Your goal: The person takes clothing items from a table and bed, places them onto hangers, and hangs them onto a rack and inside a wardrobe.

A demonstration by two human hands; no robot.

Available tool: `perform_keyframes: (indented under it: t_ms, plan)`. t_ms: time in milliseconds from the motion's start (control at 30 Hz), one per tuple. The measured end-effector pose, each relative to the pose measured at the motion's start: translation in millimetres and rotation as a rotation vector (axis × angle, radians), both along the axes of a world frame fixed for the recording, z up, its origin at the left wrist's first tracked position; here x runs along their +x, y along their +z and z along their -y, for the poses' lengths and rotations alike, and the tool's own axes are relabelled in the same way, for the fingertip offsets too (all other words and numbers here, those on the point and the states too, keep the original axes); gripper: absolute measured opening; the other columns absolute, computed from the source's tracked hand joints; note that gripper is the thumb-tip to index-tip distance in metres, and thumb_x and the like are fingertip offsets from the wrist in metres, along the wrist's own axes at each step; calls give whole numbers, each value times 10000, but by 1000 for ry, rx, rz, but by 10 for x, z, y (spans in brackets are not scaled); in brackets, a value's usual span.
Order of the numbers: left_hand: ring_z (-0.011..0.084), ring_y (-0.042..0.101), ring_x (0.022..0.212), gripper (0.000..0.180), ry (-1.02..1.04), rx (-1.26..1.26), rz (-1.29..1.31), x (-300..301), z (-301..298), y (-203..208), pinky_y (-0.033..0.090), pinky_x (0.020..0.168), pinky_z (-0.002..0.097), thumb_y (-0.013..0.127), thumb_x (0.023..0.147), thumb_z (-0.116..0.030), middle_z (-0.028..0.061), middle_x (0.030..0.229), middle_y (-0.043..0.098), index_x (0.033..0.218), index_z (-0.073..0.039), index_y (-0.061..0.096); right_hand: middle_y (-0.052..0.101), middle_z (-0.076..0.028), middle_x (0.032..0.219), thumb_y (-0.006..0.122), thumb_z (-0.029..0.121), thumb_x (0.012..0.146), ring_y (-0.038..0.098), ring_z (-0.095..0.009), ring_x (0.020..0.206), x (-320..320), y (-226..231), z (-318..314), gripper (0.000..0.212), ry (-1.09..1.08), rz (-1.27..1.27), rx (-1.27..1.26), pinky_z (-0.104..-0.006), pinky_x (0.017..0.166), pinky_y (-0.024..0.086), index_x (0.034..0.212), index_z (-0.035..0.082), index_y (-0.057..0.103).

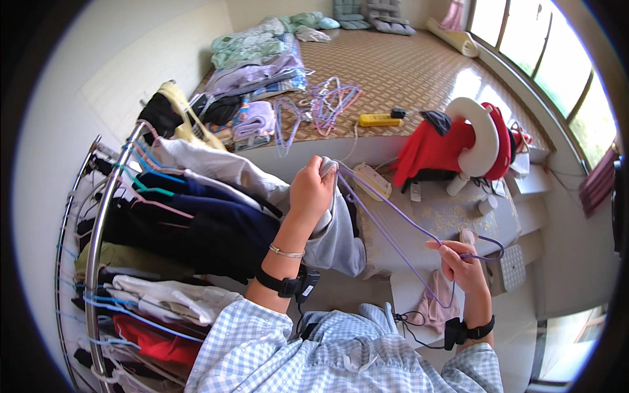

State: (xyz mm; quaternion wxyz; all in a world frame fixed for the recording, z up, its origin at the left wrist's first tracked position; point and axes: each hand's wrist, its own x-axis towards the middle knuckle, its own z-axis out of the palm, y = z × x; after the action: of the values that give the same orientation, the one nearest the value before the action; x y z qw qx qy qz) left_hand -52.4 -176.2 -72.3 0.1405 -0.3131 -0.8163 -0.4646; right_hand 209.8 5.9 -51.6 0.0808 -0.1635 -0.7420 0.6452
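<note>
My left hand is raised near the middle, its fingers closed on the waist or edge of a grey garment that hangs down below it. Lower on the right, my right hand grips a purple clothes hanger close to its hook, which curls out to the right. One end of the hanger reaches the cloth at my left hand. Whether that end sits inside the garment is hidden by my fingers and the folds.
Clothes on hangers crowd a metal rack along the left. Folded clothes and loose hangers lie on a raised patterned floor. Ahead on the right, a cloth-covered table bears a power strip and a red item.
</note>
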Motion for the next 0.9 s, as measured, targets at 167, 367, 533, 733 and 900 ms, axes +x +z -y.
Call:
perform_keyframes:
  t_ms: [167,367,533,733,900]
  plan:
    - [397,543,685,217,186,-11,-4,6,147,40,416,552,433,561,814,-213,197,680,564,787,-14,479,403,49,451,498,211,882,329,-21,389,-242,122,86,264,112,16,2,-181,377,255,950,-12,622]
    - [365,568,691,215,391,-52,-6,87,176,98,432,565,427,570,802,-233,180,702,582,823,-35,489,398,46,447,478,156,876,336,-27,387,-495,129,-1,227,259,38,57,-188,374,254,914,-11,625]
    - [339,576,606,162,291,-127,-131,460,-152,116,440,511,423,569,779,-175,142,633,577,884,-72,502,395,57,478,480,193,879,327,-22,417,-958,-68,19,240,224,-52,-80,-188,388,238,863,0,623]
    - [343,567,618,198,140,-37,-147,980,-465,11,432,516,431,556,761,-95,147,664,573,941,-77,476,402,56,504,462,192,883,336,-30,439,-1431,-292,81,241,201,-128,-142,-193,404,246,816,11,607]
    - [315,587,719,273,406,-58,53,1106,-299,-272,463,596,383,582,758,-113,169,837,592,1003,-79,466,372,53,497,436,175,892,302,-28,434,-1330,-21,115,243,163,-308,-252,-195,398,206,790,8,580]
